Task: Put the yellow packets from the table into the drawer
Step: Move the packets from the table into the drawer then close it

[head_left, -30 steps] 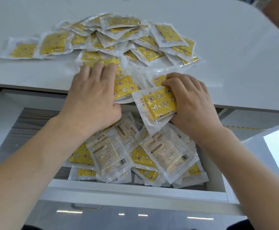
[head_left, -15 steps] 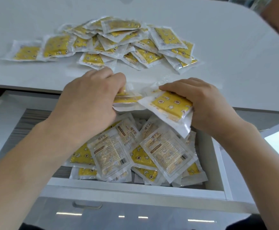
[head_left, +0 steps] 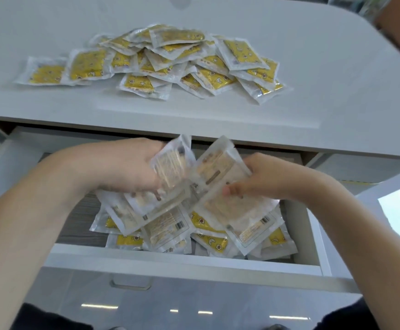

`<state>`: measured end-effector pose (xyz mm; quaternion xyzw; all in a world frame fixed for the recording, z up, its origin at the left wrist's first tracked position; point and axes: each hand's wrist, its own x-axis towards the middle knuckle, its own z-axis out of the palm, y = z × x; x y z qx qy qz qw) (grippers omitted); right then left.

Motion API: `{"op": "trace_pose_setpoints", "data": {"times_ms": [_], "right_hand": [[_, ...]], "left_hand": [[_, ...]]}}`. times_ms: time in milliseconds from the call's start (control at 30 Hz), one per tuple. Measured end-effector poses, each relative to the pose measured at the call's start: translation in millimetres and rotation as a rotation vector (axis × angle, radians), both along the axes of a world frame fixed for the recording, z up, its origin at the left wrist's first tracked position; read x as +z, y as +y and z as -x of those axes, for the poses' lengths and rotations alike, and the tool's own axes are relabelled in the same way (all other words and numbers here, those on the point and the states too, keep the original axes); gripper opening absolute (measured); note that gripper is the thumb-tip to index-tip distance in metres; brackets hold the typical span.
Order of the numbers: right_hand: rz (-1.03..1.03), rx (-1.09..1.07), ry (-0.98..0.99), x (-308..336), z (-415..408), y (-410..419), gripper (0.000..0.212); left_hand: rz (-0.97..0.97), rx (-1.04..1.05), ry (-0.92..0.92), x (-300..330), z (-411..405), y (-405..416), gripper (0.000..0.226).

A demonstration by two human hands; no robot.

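Wide white counter [head_left: 313, 67] carries heap of yellow plastic packets [head_left: 170, 60], well apart from both hands. Below, open white drawer [head_left: 170, 260] with grey wood-pattern floor already holds pile of same packets [head_left: 208, 225]. Left hand [head_left: 122, 167] grips bunch of packets [head_left: 170, 167], fingers curled round it. Right hand [head_left: 261, 179] pinches second bunch [head_left: 218, 172], thumb on top. Both bunches hang above drawer pile, printed backs up. Good release, I judge: lower close to pile, spread fingers, drop toward emptier left side.
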<state>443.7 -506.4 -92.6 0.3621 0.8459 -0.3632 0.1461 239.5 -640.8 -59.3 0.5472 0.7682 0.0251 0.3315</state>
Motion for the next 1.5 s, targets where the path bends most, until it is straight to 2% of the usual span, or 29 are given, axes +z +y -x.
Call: {"op": "trace_pose_setpoints", "data": {"times_ms": [67,133,200,333,400,500,600,733,867,1000,1233,1500], "right_hand": [[-0.074,0.056,-0.108,-1,1,2,0.044],[-0.129,0.092,-0.116,2,1,2,0.058],[-0.15,0.066,-0.02,9,0,2,0.051],[-0.183,-0.034,0.397,16,3,-2,0.01],[-0.307,-0.083,0.552,15,5,-3,0.01],[-0.56,-0.098,0.684,6,9,0,0.015],[-0.755,-0.096,0.747,0,14,5,0.017],[-0.895,-0.121,0.614,1,17,32,0.025],[-0.743,-0.27,0.378,0,17,66,0.053],[-0.728,-0.244,0.236,-1,22,85,0.068],[-0.831,-0.292,0.186,3,24,84,0.06],[-0.876,-0.356,0.21,2,19,82,0.049]], "left_hand": [[0.043,0.004,0.104,-9,4,-1,0.024],[0.01,0.045,0.148,-15,8,-1,0.032],[-0.075,0.086,0.144,-17,8,2,0.034],[-0.306,0.081,0.196,-12,0,6,0.027],[-0.46,0.063,0.204,-8,-7,8,0.024],[-0.671,0.038,0.229,-9,-12,15,0.018],[-0.742,-0.009,0.286,-15,-13,24,0.024],[-0.755,-0.063,0.279,-23,-19,41,0.032],[-0.73,-0.051,0.272,-32,-19,65,0.037],[-0.689,-0.056,0.373,-37,-11,96,0.05],[-0.613,-0.078,0.482,-39,-5,132,0.06],[-0.568,-0.077,0.463,-36,-6,144,0.059]]}}
